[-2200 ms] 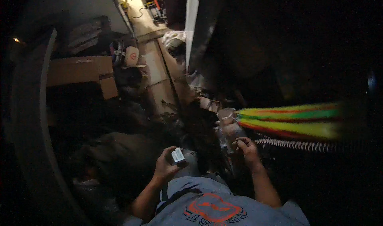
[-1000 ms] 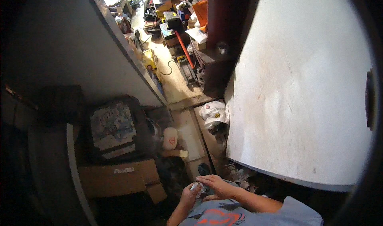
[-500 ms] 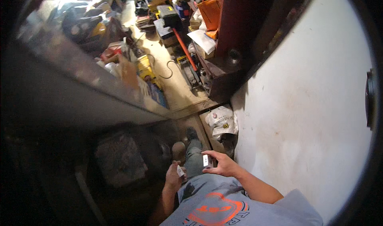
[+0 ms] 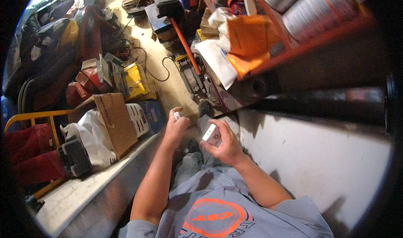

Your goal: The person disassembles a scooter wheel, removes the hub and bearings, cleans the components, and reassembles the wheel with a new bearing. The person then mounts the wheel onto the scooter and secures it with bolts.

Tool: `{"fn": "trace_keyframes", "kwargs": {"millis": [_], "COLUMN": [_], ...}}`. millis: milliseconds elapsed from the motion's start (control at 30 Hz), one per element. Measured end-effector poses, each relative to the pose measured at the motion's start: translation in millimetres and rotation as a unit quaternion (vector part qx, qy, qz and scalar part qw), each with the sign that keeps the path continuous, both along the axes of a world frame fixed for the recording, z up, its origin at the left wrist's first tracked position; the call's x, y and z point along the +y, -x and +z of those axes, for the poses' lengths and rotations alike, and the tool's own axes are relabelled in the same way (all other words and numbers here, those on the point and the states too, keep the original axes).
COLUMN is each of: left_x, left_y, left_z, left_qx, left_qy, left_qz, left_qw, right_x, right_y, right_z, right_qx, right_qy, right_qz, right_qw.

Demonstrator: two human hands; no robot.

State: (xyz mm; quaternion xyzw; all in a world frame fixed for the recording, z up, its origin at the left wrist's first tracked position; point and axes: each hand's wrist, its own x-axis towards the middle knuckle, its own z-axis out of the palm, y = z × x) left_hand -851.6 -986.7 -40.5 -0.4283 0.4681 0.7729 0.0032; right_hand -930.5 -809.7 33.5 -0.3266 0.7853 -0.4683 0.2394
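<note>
Looking light and stiff, a small white box (image 4: 210, 134) is grasped by its edges in the right hand (image 4: 224, 143), while a small white piece (image 4: 176, 116) is pinched at ten o'clock by the left hand (image 4: 175, 129).

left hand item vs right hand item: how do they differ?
The small white piece in the left hand is tiny and pinched at the fingertips; the white block in the right hand is larger, flat and rectangular, cradled across the fingers. The piece is raised higher and further out; the block sits closer to the body. Both are white and held off any surface.
</note>
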Motion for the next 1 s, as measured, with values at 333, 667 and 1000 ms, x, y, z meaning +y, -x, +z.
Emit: {"fn": "trace_keyframes", "kwargs": {"millis": [333, 667, 1000], "left_x": [-79.3, -203.0, -402.3], "left_y": [105.0, 155.9, 190.0], "left_z": [16.7, 51.2, 90.0], "left_qx": [-0.012, 0.068, -0.092], "left_qy": [0.029, 0.230, 0.319], "left_qz": [0.056, -0.106, -0.292], "left_qw": [0.998, 0.965, 0.897], "right_x": [-123.4, -239.0, -459.1], "right_y": [149.0, 211.3, 234.9], "right_z": [10.5, 17.8, 16.3], "right_qx": [-0.025, 0.014, 0.070], "right_qy": [-0.023, -0.078, -0.180], "right_qz": [0.099, 0.099, 0.275], "right_qw": [0.994, 0.992, 0.942]}}
